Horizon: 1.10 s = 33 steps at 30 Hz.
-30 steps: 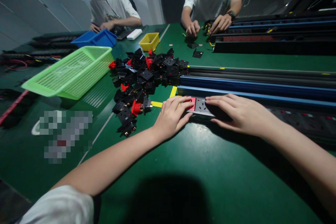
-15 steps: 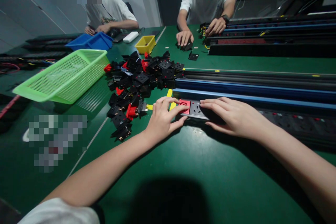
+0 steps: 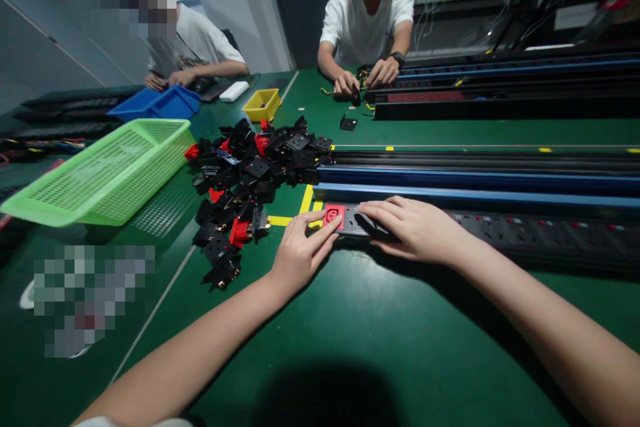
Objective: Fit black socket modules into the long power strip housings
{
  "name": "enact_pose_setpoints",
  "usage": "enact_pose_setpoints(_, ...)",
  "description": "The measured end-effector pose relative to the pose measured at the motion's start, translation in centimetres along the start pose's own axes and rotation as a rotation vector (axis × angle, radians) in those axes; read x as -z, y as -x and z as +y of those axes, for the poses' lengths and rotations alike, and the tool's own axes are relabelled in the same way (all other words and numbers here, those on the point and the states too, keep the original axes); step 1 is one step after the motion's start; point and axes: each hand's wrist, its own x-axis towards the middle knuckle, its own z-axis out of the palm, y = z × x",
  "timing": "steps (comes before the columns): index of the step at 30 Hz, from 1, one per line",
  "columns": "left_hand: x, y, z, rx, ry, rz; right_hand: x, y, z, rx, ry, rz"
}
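A long black power strip (image 3: 525, 232) lies across the green table (image 3: 380, 340), with a red socket module (image 3: 333, 215) at its left end. My left hand (image 3: 299, 253) rests at that end, fingers curled, fingertips touching the red module. My right hand (image 3: 415, 229) lies flat on the strip just right of the red module, fingers stretched out and pressing on a black socket module (image 3: 353, 220). A heap of loose black and red socket modules (image 3: 250, 180) lies just left of my left hand.
A light green mesh basket (image 3: 100, 177) stands tilted at the left. Blue bins (image 3: 157, 103) and a yellow bin (image 3: 263, 103) sit farther back. Long blue and black rails (image 3: 475, 177) run behind the strip. Two other people work at the far side.
The camera has tipped and moved, so everything sits lower and more to the left. My left fingers have slid off the red module's top, showing its face. My right hand stays on the strip.
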Motion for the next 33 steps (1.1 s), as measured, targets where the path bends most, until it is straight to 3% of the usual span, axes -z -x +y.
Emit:
enact_pose_setpoints(5, -0.1, -0.3, 0.2, 0.051, 0.050, 0.001, -0.4, 0.1, -0.1, -0.009, 0.045, 0.076)
enact_pose_setpoints(8, 0.0, -0.9, 0.5, 0.061, -0.062, 0.001, -1.0, 0.9, -0.8, -0.003, 0.116, 0.174)
enact_pose_setpoints(13, 0.8, -3.6, 2.0, -0.008, -0.213, -0.109, -1.9, 6.0, -2.8, -0.129, 0.230, 0.207)
enact_pose_setpoints(15, 0.7, -4.9, 2.7, -0.048, -0.174, -0.163, -1.8, 8.8, -3.3, -0.315, 0.297, 0.261)
enact_pose_setpoints(19, -0.8, -6.5, 3.6, -0.048, -0.144, -0.203, -1.2, 12.8, -2.5, -0.913, 0.417, 0.578)
enact_pose_setpoints(21, -1.7, -6.8, 3.6, -0.052, -0.155, -0.238, -1.1, 13.5, -1.4, -1.080, 0.450, 0.644)
enact_pose_setpoints(26, -2.6, -6.7, 3.1, -0.097, -0.207, -0.255, -1.2, 13.6, 0.2, -1.112, 0.414, 0.595)
enact_pose_setpoints(33, -2.7, -7.0, 2.8, -0.039, -0.196, -0.270, -1.0, 13.6, 0.9, -1.076, 0.357, 0.530)
